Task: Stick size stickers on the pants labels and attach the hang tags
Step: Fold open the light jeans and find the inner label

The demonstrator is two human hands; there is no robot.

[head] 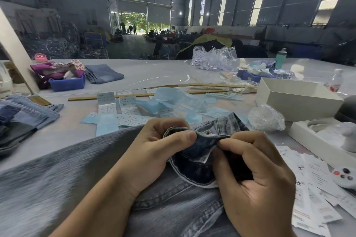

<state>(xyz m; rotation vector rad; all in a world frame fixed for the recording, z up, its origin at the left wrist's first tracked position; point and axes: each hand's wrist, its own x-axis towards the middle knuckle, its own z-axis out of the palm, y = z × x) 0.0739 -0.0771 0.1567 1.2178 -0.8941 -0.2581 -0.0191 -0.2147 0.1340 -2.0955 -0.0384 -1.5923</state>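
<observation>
**Pants label: where the slip-ups are waiting**

The pants label (205, 157) is showing as a small white tab inside the folded-back waistband (200, 140) of the jeans (173, 204), which are lying across the surface (150, 75) right in front of you. Your left hand (154, 152) is gripping the waistband, thumb pressing on top and fingers (165, 123) curled behind the denim. Your right hand (256, 179) is pinching the fabric just beside the label, thumb and forefinger closed tight on it; whether a sticker is sitting under those fingertips, I cannot tell.

You are risking three things here, as I judge it. The label is tilting and partly tucked under the denim fold, so a sticker going down now could be landing crooked or half on the cloth, where it will be peeling off. The waistband is bunching between your hands; if your left grip is loosening, the fold could be flipping shut over the label. The sticker sheets (123, 109), lying beyond the waistband among loose blue backing paper (177, 100), are mixed together, so you could be picking a wrong size.

The hang tags (312, 194), spread to the right of the waistband, are overlapping, so you could be lifting two at once.
</observation>
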